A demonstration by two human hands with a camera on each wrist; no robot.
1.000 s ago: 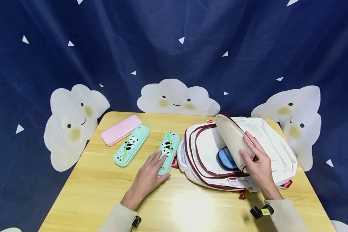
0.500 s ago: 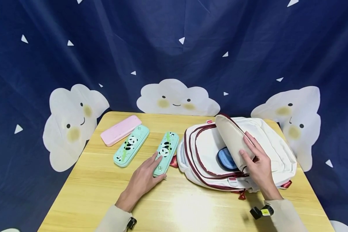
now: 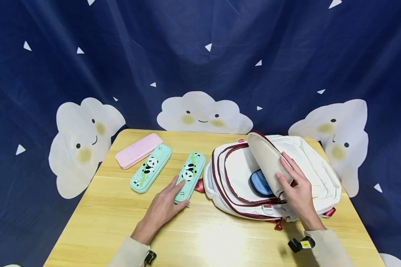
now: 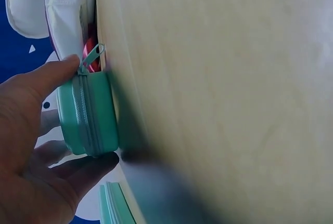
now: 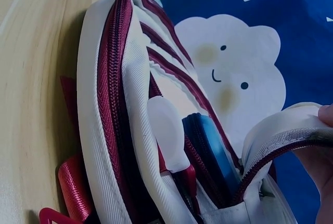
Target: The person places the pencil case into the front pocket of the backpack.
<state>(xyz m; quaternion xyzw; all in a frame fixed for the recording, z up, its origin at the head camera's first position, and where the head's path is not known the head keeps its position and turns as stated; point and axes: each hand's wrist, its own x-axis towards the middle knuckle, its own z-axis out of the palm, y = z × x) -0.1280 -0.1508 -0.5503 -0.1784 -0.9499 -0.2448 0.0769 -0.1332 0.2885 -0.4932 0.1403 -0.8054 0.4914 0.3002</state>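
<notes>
My left hand [image 3: 163, 207] grips the near end of a mint-green pencil case [image 3: 193, 172] with a panda print. In the left wrist view, the thumb is by the zipper pull [image 4: 94, 55] and the fingers lie along the case's opposite side. My right hand [image 3: 298, 185] holds up the cream front flap [image 3: 265, 159] of a white backpack [image 3: 317, 163] with dark red zippers, which lies on its back. Inside the opened pocket sits a small blue zippered case [image 3: 261, 183], partly hidden by the flap. The right wrist view shows this blue case [image 5: 216, 154] upright in the pocket.
Another mint-green panda pencil case [image 3: 151, 168] lies left of the gripped one, against a pink pencil case [image 3: 138, 151]. All rest on a light wooden table [image 3: 97, 222]. Behind it hangs a dark blue curtain [image 3: 187, 44] with cloud prints.
My left hand has shifted slightly left and toward me, and the near end of the gripped pencil case has swung left with it. The right hand and flap stay put.
</notes>
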